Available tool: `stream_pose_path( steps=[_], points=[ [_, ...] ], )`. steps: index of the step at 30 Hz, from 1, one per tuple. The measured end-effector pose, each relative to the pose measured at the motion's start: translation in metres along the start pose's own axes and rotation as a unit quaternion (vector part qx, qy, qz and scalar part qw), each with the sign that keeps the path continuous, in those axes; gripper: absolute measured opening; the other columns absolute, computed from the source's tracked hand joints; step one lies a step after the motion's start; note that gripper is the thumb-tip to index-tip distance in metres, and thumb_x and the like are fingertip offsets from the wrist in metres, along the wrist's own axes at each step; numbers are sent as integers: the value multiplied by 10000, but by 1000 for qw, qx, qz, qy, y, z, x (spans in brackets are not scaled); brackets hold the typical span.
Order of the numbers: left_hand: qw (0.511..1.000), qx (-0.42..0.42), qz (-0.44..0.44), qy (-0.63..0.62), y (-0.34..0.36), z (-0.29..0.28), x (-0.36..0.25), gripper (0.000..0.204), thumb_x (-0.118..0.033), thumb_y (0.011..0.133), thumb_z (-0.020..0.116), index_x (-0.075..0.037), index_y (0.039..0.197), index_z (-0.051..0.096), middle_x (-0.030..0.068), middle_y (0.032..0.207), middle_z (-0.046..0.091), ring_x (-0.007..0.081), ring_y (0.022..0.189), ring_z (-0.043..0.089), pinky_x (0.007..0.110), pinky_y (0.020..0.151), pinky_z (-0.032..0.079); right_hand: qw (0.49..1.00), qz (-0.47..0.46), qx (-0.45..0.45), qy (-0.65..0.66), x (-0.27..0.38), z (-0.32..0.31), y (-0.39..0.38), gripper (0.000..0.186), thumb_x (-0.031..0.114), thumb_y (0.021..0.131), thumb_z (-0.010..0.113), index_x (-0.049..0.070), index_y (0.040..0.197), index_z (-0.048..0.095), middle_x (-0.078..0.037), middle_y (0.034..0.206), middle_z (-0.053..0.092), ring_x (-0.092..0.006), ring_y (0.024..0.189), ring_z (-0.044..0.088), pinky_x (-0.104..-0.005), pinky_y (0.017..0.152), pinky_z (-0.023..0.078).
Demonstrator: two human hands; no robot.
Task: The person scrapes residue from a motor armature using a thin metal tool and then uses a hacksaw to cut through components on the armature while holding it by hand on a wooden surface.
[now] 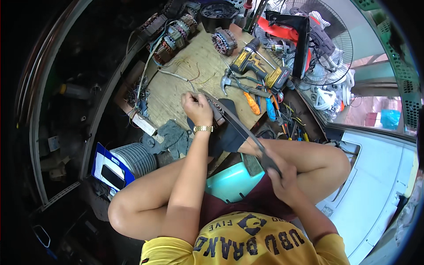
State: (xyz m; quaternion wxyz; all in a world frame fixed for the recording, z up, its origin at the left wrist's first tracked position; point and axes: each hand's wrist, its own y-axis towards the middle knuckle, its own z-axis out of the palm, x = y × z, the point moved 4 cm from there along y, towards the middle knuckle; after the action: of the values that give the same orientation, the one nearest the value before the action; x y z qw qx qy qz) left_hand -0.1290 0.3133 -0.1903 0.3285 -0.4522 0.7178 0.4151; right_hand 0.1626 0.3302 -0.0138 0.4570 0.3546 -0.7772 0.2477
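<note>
My right hand (285,176) is wrapped round the dark handle of a hacksaw (240,123). The saw slants up and leftward from it, a thick bar with a thin blade line beside it. Its far end reaches my left hand (197,107), which is closed, with a thin piece poking out above the fingers; what it grips is mostly hidden. Under the saw, close to my left hand, sits a small grey metal piece (217,115), partly covered, its kind unclear. It lies by my foot in a dark sock (229,139) on the wooden board (168,99).
Wound motor stators (174,39) and loose wires lie at the back left. A yellow-black cordless drill (258,66), a hammer (225,82) and several screwdrivers lie to the right. A fan guard (344,48) leans behind. Between my legs is a turquoise plastic piece (229,183).
</note>
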Motion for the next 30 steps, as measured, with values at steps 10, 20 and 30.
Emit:
stream_pose_path(
  steps=[10,20,30],
  points=[
    [999,-2,-17,-33,18,14,-8,130,-44,813,592,34,744,514,202,779,531,397,762,532,474,702,420,992,-44,-48,109,-53,65,122,436,-4,971,576,16,1406,553,-211,1372,619,-320,1287,603,-378,1049,473],
    [1000,-8,6,-12,11,8,-4,160,-51,804,593,28,717,484,193,805,524,394,777,527,473,718,425,995,-20,-21,93,-21,7,33,513,-63,930,595,-9,1433,511,-214,1291,666,-332,1177,671,-383,974,532],
    [999,-2,-15,-29,8,7,8,145,-61,809,599,16,728,506,169,782,537,344,745,535,441,706,430,998,-14,-4,54,-19,25,56,499,-41,936,585,12,1430,530,-228,1348,628,-329,1260,624,-376,1037,482]
  ],
)
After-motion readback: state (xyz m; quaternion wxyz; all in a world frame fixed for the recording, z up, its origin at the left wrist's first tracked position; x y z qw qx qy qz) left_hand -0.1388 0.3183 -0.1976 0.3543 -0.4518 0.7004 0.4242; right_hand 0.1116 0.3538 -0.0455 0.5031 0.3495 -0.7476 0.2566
